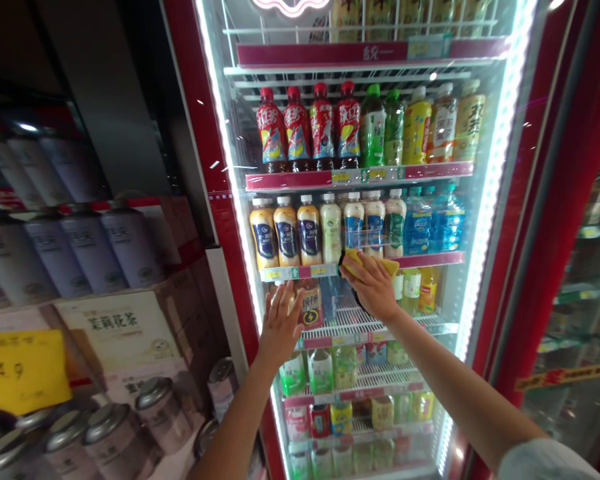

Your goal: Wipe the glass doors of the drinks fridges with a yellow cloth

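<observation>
A yellow cloth (389, 266) with a dark edge lies under my right hand (371, 283), which presses it against the glass door of a lit drinks cooler (353, 180). The fingers of that hand are bent over the cloth, at the height of the shelf with the milky bottles (310, 230). Lower and to the left, my left hand (282, 317) rests flat on the glass with its fingers spread and nothing in it. Behind it are a brown-labelled bottle (310, 307) and the cooler's left light strip.
Red-capped bottles (323, 127) and green ones stand on a higher shelf. To the left are shelves of purple bottles (130, 243), cartons, silver-topped cans (163, 407) and a yellow price sign (23, 370). Another glass-fronted cooler (575, 293) is at the right, with a red frame.
</observation>
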Motion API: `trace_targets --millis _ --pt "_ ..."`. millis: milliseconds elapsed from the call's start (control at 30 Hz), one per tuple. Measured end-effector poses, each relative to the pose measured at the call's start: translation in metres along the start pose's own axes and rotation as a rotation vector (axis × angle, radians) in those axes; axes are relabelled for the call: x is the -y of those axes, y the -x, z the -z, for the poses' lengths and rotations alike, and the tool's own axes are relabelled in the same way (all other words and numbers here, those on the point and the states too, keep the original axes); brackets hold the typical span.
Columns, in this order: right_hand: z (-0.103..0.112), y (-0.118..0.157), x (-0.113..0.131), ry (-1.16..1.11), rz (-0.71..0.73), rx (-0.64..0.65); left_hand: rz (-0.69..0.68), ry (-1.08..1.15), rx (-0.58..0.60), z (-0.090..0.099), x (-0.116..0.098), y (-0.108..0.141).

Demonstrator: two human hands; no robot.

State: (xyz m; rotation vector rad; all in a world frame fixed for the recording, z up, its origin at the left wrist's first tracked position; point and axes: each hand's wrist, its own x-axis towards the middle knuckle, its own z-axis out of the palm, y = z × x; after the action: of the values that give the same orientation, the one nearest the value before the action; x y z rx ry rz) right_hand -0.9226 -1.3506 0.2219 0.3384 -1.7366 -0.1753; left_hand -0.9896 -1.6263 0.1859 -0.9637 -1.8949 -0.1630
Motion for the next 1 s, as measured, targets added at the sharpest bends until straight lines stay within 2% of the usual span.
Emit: trace_targets --millis 100,200,267,367,467,533,600,667,733,833,900,1000 --pt "-0.012 -0.039 0.004 0.040 -0.130 -0.113 0.001 0.002 0.004 0.000 0.004 0.003" --pt "-0.027 -0.068 0.028 0.033 -0.126 -0.107 0.018 0.018 -0.012 -0.003 0.002 0.006" --pt "-0.033 -0.067 0.046 0.012 -0.075 -0.050 0.020 0.029 -0.023 -0.006 0.000 0.009" --pt "-0.031 -0.037 0.062 -0.036 0.071 0.044 0.012 0.043 -0.036 -0.006 -0.001 0.014" --pt "-0.021 -0.004 0.057 -0.095 0.179 0.098 -0.006 0.046 -0.025 -0.001 0.002 0.018" --pt "-0.015 0.003 0.045 -0.130 0.160 0.074 -0.016 0.041 0.000 0.005 0.005 0.018" --pt "-0.013 -0.008 0.033 -0.173 0.091 -0.015 -0.011 0.028 0.008 0.012 0.008 0.017" --pt "-0.017 -0.033 0.028 -0.215 0.021 -0.119 -0.004 0.013 -0.005 0.020 0.012 0.014" --pt "-0.026 -0.061 0.035 -0.222 -0.043 -0.161 0.004 -0.002 -0.020 0.027 0.014 0.009" --pt "-0.040 -0.086 0.062 -0.170 -0.115 -0.112 0.023 -0.020 -0.043 0.038 0.016 0.001" --pt "-0.044 -0.082 0.079 -0.150 -0.084 -0.039 0.033 -0.029 -0.058 0.043 0.018 -0.002" --pt "-0.038 -0.052 0.086 -0.122 0.062 0.078 0.025 -0.049 -0.061 0.050 0.021 -0.001"
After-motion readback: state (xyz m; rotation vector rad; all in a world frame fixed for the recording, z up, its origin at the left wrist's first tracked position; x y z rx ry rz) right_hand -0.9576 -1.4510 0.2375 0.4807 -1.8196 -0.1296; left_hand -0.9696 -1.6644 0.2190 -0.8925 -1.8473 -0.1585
